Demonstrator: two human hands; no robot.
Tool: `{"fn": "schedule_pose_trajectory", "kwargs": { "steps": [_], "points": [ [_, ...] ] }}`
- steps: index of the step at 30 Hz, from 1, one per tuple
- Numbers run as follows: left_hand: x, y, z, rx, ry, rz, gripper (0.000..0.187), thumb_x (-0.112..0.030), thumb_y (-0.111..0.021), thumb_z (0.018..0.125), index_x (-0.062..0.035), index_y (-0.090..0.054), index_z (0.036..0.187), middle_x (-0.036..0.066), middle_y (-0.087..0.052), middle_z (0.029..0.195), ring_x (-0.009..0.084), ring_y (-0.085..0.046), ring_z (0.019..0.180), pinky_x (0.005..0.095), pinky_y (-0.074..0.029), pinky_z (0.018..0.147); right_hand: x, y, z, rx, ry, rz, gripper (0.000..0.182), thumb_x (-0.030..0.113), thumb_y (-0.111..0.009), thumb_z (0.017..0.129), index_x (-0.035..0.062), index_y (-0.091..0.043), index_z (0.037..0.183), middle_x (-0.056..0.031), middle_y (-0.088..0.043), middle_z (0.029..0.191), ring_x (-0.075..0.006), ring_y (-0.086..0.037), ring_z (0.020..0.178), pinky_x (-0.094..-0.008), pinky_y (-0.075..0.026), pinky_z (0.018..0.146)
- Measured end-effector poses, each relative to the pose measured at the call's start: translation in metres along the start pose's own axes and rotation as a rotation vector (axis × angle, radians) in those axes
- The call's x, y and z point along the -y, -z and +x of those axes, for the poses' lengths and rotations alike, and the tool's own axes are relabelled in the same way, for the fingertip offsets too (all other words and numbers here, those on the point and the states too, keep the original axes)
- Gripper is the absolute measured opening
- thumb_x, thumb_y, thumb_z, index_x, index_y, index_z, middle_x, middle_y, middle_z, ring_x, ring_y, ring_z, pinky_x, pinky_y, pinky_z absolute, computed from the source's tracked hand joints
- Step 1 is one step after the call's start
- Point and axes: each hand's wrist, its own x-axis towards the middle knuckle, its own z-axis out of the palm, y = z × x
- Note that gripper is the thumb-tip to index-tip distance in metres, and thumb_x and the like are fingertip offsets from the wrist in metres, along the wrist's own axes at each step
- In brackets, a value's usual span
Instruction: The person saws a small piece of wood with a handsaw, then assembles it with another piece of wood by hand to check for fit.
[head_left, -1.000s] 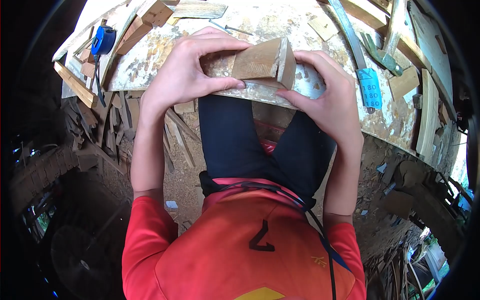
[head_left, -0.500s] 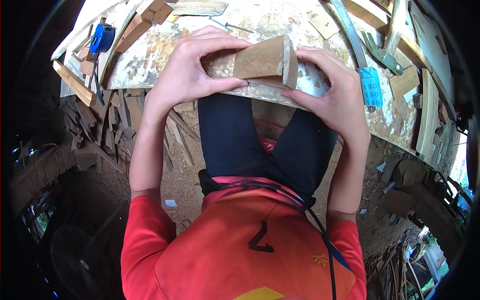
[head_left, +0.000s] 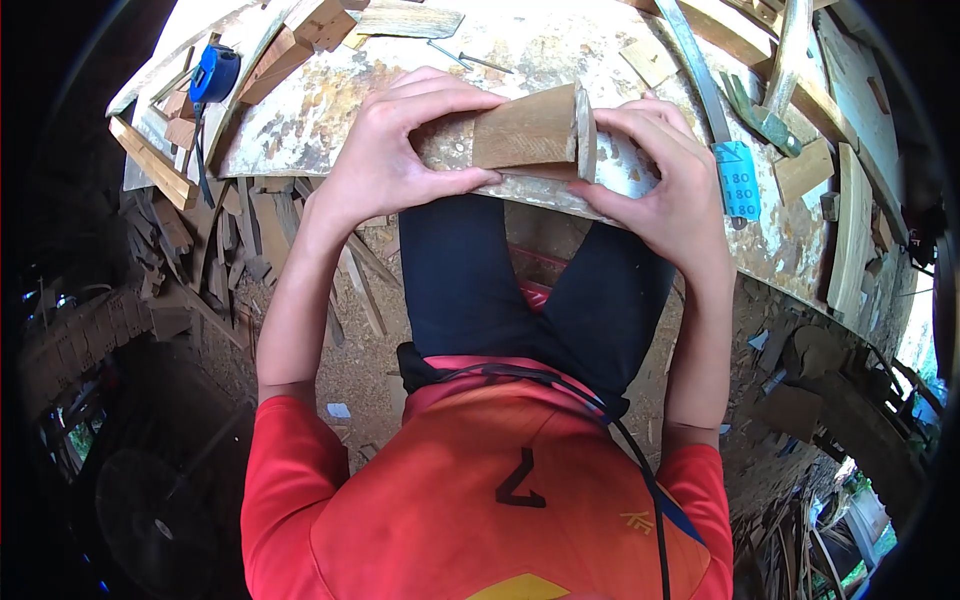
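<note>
A brown wooden piece (head_left: 527, 130), wide and slightly tapered, with a thin plate across its right end, lies at the near edge of the paint-stained workbench (head_left: 400, 60). My left hand (head_left: 405, 140) grips its left end, thumb below and fingers above. At the right end, my right hand (head_left: 665, 165) holds the thin plate between thumb and fingers. The palm sides of both hands are partly hidden.
Two nails (head_left: 485, 63) lie behind the piece. A blue tape measure (head_left: 215, 73) and wood blocks (head_left: 272, 65) sit at the left. Toward the right are a handsaw (head_left: 697, 65), a hammer (head_left: 778, 130), a blue tag (head_left: 737, 180) and wood strips (head_left: 850, 230).
The wooden piece has turned slightly in my hands, so its right-end plate shows at a different angle. Both hands keep nearly the same place, and the view has shifted a little.
</note>
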Motion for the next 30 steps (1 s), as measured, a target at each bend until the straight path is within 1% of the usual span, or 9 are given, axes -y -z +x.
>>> {"fn": "schedule_pose_trajectory", "kwargs": {
  "steps": [3,6,9,12,19,25,30],
  "points": [
    [-0.0005,-0.0006,-0.001,-0.008,-0.003,0.013,0.063,-0.016,-0.1,0.068,-0.004,-0.079,0.125,0.012,-0.078,0.116,0.0277,-0.072,0.113,0.0409,-0.056,0.102,0.0,0.0006,0.0002,0.004,-0.009,0.002,0.057,0.011,-0.095,0.069,0.0058,-0.077,0.123,-0.0112,-0.077,0.108,-0.0291,-0.07,0.105,-0.0401,-0.059,0.092],
    [-0.0006,0.0011,-0.0026,0.016,0.038,0.026,0.064,-0.017,-0.1,0.068,-0.0042,-0.078,0.127,0.012,-0.078,0.118,0.0277,-0.072,0.114,0.0406,-0.056,0.103,0.0002,0.0009,0.0007,0.002,0.016,-0.01,0.058,0.012,-0.095,0.069,0.006,-0.077,0.124,-0.0106,-0.077,0.106,-0.0288,-0.069,0.104,-0.0398,-0.058,0.092],
    [-0.0025,0.0009,-0.0022,-0.028,0.024,0.029,0.06,-0.017,-0.099,0.068,-0.0061,-0.079,0.123,0.012,-0.079,0.11,0.0291,-0.073,0.105,0.0399,-0.058,0.098,0.0004,0.0046,0.0036,0.03,0.04,-0.04,0.059,0.014,-0.096,0.068,0.0061,-0.077,0.124,-0.0097,-0.077,0.105,-0.0288,-0.069,0.103,-0.0402,-0.057,0.093],
    [-0.0033,-0.0002,-0.0034,-0.031,0.041,0.011,0.059,-0.017,-0.098,0.069,-0.006,-0.079,0.123,0.012,-0.079,0.111,0.0292,-0.073,0.105,0.04,-0.057,0.097,-0.0014,0.0057,0.0042,0.044,0.057,-0.056,0.06,0.015,-0.096,0.068,0.0064,-0.077,0.124,-0.0088,-0.078,0.105,-0.0288,-0.068,0.103,-0.041,-0.056,0.094],
    [-0.0026,-0.0002,-0.0032,-0.033,0.01,0.035,0.059,-0.017,-0.098,0.069,-0.0062,-0.078,0.124,0.012,-0.078,0.112,0.0292,-0.073,0.105,0.0398,-0.058,0.097,-0.0013,0.0059,0.0056,0.061,0.058,-0.059,0.06,0.017,-0.096,0.068,0.0062,-0.077,0.124,-0.0075,-0.078,0.105,-0.0286,-0.068,0.103,-0.0423,-0.055,0.096],
    [-0.0019,0.0006,-0.0039,-0.029,0.034,-0.001,0.06,-0.016,-0.099,0.069,-0.0063,-0.079,0.124,0.011,-0.078,0.113,0.0284,-0.073,0.108,0.0392,-0.058,0.098,-0.0032,0.006,0.008,0.066,0.081,-0.08,0.056,0.017,-0.096,0.068,0.0053,-0.079,0.12,-0.0076,-0.079,0.106,-0.0282,-0.069,0.103,-0.0418,-0.055,0.097],
    [-0.0049,-0.0002,-0.005,-0.04,0.037,0.025,0.06,-0.016,-0.1,0.068,-0.0059,-0.078,0.124,0.011,-0.079,0.113,0.0285,-0.073,0.107,0.0393,-0.058,0.098,-0.0058,0.0047,0.0055,0.041,0.065,-0.063,0.057,0.018,-0.097,0.066,0.0065,-0.08,0.119,-0.0072,-0.079,0.103,-0.0285,-0.069,0.102,-0.0415,-0.056,0.096]
  ]
}}
